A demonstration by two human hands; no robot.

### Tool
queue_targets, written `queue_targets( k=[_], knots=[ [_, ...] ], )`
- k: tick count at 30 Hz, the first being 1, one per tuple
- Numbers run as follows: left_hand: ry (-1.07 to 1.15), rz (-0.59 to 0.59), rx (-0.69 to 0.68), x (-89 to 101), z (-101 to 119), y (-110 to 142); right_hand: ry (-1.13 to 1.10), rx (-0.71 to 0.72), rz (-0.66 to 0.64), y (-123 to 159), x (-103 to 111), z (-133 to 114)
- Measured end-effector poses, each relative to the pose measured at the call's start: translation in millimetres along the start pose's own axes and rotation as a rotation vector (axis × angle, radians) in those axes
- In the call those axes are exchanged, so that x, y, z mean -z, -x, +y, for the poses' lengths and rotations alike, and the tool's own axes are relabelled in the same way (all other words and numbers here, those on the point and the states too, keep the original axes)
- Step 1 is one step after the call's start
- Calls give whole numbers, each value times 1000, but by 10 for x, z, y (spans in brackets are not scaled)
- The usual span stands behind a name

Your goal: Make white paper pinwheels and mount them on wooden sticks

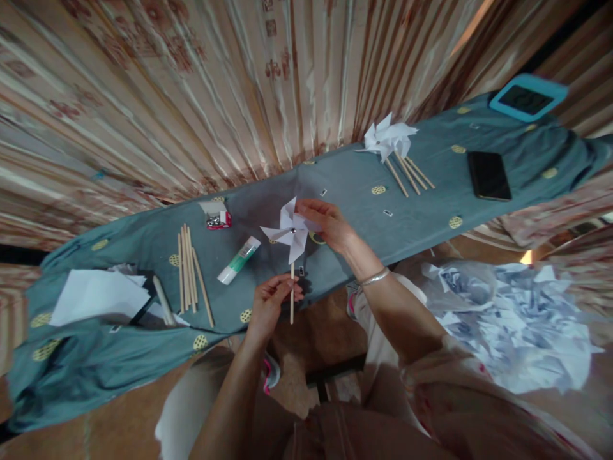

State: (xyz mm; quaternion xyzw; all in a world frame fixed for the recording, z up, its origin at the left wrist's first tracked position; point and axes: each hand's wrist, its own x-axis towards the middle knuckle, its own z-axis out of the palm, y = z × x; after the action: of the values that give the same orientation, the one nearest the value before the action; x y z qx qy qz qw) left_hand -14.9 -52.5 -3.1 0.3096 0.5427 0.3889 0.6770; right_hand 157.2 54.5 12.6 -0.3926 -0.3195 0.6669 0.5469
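Right now, left hand: the left hand (272,299) has a narrow grip, thumb and fingers pinching the wooden stick (292,306), whose lower end sticks out below them.
Right hand: the fingers of the right hand (324,222) are closed on a blade of the white paper pinwheel (294,231); a silvery bracelet (374,277) circles the wrist.
Pinwheel: held up over the surface (345,185), facing the camera, with a dark pin at its centre and the stick running down from it.
Behind the pinwheel: a yellowish ring (317,238), partly hidden.
Beside the hands, left: a white tube with a green label (239,260) lies slantwise; beyond it sits an open red box (219,220) of small metal pieces.
Farther left: loose wooden sticks (188,271) in a rough bunch, then a pale, narrow tool (163,301) near white paper sheets (98,296).
Right side: several paper pinwheels (389,137) are heaped together near the back edge, sticks pointing forward; a dark phone (489,176) lies farther right, and a blue-framed device (528,97) is near the far right end.
Below the surface, right: a clear bag (517,326) full of folded white paper.
Behind everything: a patterned curtain (268,83).
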Motion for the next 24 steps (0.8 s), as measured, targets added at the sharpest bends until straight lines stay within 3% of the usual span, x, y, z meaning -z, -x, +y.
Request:
queue_targets(
  k=[7,24],
  knots=[
    [-28,-25,3,14,-10,1,26,1,-13,17,69,-110],
    [-56,-3,-14,-23,11,19,269,89,76,-50,127,-55]
  ],
)
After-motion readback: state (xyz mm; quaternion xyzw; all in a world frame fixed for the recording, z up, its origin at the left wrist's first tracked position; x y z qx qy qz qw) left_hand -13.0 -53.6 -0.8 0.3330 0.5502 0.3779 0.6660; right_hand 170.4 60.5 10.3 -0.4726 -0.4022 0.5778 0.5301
